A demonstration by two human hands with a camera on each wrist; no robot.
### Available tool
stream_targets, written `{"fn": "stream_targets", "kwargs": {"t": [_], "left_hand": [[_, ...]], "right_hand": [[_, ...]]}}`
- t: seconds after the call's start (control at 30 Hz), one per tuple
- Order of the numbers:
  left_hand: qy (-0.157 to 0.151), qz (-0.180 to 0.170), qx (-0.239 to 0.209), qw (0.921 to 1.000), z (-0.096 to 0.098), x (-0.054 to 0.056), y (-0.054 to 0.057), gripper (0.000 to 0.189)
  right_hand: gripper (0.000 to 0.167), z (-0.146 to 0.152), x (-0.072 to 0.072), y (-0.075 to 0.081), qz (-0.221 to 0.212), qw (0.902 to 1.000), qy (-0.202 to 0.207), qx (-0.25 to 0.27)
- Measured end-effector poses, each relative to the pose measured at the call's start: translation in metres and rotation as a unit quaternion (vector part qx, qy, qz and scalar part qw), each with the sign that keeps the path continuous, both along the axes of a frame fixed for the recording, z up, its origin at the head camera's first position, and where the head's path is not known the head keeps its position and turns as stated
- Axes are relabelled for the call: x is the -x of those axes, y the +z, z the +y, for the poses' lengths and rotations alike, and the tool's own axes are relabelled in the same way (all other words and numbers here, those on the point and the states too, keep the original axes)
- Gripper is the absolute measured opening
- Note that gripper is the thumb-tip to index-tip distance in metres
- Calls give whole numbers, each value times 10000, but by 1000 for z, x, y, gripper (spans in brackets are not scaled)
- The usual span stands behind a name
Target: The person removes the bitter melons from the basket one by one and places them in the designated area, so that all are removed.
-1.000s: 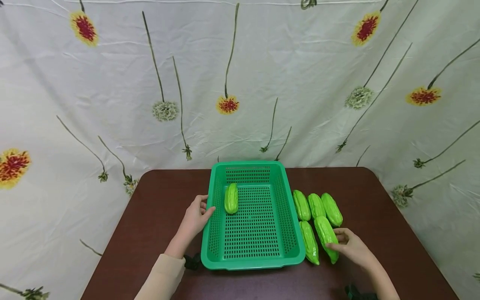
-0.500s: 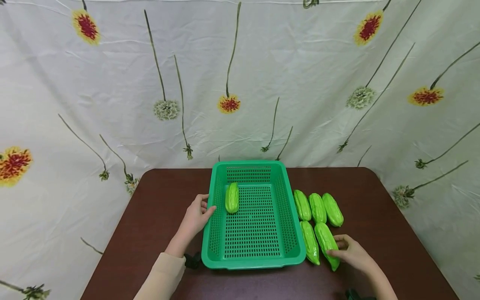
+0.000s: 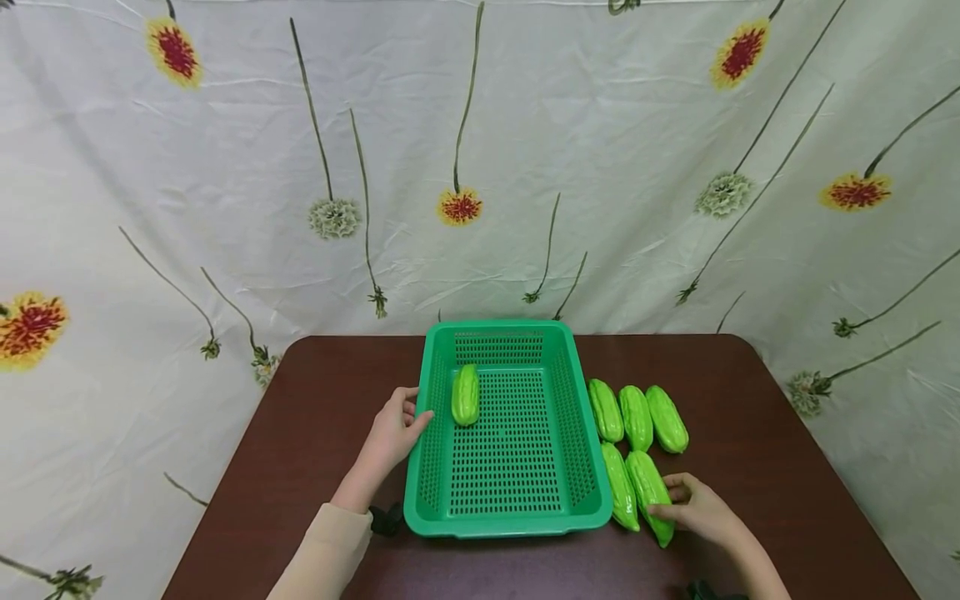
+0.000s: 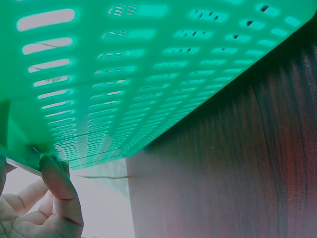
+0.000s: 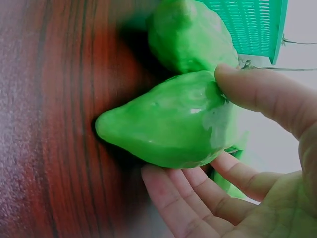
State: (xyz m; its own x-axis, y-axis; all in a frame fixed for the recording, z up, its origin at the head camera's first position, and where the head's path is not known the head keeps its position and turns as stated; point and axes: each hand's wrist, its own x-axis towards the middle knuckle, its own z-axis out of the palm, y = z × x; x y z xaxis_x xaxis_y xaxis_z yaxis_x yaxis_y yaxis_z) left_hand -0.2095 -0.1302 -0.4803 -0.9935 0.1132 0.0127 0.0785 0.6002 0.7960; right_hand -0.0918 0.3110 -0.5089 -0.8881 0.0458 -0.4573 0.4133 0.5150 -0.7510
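My left hand (image 3: 393, 427) grips the left rim of a green plastic basket (image 3: 510, 527); in the left wrist view its fingers (image 4: 62, 191) curl at the edge of the slotted wall (image 4: 84, 109). One bright green bitter gourd (image 3: 465, 396) lies in the basket's far left part. To the right of the basket, my right hand (image 3: 699, 510) holds another bitter gourd (image 3: 647, 487), low at the table. The right wrist view has the thumb (image 5: 257, 89) on one side of this gourd (image 5: 168, 124) and the fingers on the other.
Beside the held gourd lies a similar gourd (image 3: 619, 487), close to the basket's right side. Three more form a row behind them, the middle gourd (image 3: 636, 418) among them. The dark brown table (image 3: 337, 375) ends at a flowered cloth (image 3: 645, 250) hanging behind.
My right hand has drawn its gourd toward the table's front and slightly left, away from the back row and alongside the neighbouring gourd. My left hand keeps its grip on the basket.
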Motion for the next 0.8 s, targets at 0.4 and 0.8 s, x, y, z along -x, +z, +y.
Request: {"fn": "stream_targets", "kwargs": {"t": [0.4, 0.8], "left_hand": [[9, 10, 42, 10000, 0, 1, -1, 50], [22, -72, -10, 10000, 0, 1, 0, 50]], "right_hand": [[72, 1, 1, 6, 120, 9997, 6, -228], [75, -1, 21, 44, 976, 9908, 94, -928]]}}
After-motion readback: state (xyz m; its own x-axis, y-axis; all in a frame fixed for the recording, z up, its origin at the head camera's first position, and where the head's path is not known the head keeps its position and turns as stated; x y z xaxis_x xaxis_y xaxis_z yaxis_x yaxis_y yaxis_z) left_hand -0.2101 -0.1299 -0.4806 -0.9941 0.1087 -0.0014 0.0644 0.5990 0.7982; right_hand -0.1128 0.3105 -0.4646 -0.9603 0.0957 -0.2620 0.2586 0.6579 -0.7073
